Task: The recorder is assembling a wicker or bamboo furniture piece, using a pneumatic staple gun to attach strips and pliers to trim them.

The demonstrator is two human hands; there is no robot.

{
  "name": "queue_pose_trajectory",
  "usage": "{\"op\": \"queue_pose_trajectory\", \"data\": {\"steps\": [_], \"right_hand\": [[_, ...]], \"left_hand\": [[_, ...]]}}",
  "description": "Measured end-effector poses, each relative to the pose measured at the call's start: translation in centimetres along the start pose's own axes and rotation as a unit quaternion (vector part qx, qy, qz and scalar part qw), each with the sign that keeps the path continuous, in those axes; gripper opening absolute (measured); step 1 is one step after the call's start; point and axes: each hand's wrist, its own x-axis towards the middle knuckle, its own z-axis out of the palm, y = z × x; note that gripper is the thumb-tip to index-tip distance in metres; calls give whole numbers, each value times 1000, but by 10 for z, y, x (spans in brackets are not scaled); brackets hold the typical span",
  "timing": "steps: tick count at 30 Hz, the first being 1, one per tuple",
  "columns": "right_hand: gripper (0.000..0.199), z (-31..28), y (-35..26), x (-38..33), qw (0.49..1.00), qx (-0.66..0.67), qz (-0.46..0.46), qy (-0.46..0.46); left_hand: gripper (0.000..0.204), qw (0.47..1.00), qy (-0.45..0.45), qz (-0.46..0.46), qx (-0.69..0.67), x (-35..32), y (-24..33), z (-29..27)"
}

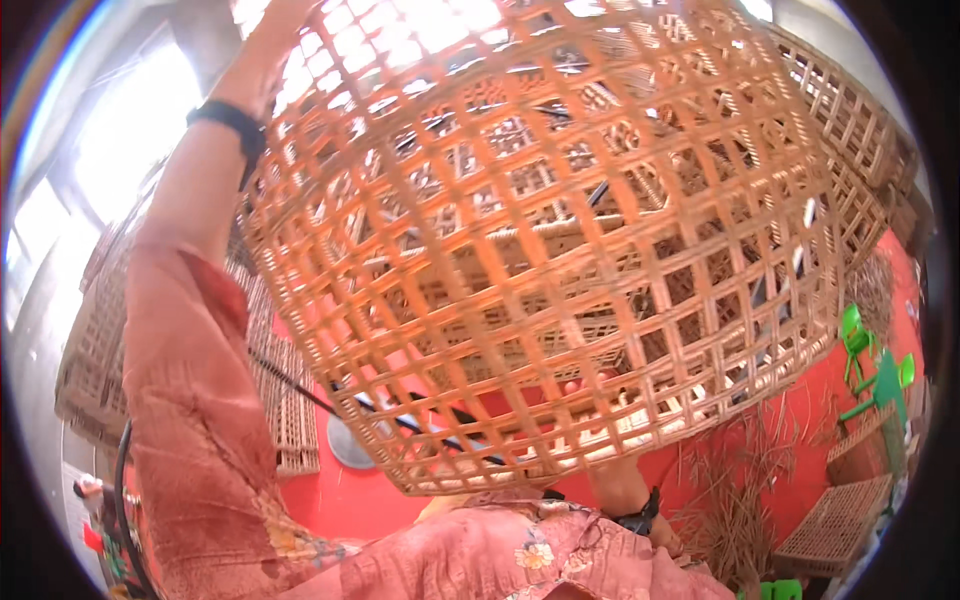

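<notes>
A large open-lattice woven rattan basket (520,265) fills the middle of the view, tilted up and held off the floor in front of my chest. My raised left hand (272,22) grips its upper left edge; the fingers run out at the top of the picture. A black band circles that wrist. Low down, my right hand (605,455) is closed at the basket's lower edge, its fingers mostly hidden behind the strips. Another black band is on the right wrist.
More woven rattan pieces stand at the right (845,120) and at the left (95,350). Loose cane strips (740,480) lie on the red floor (320,505). Small green plastic stools (880,385) are at the right, above a woven panel (835,525). A grey round object (350,447) sits left of centre.
</notes>
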Motion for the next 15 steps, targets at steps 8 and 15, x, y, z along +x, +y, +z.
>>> {"op": "queue_pose_trajectory", "data": {"steps": [8, 15], "right_hand": [[48, -32, -68, 34, 889, 455, -49, 8], [37, -46, -79, 59, 966, 48, -215, 138]], "left_hand": [[38, 999, 20, 25, 25, 48, 6, 5], [39, 999, 11, 14, 45, 74, -11, 1]]}}
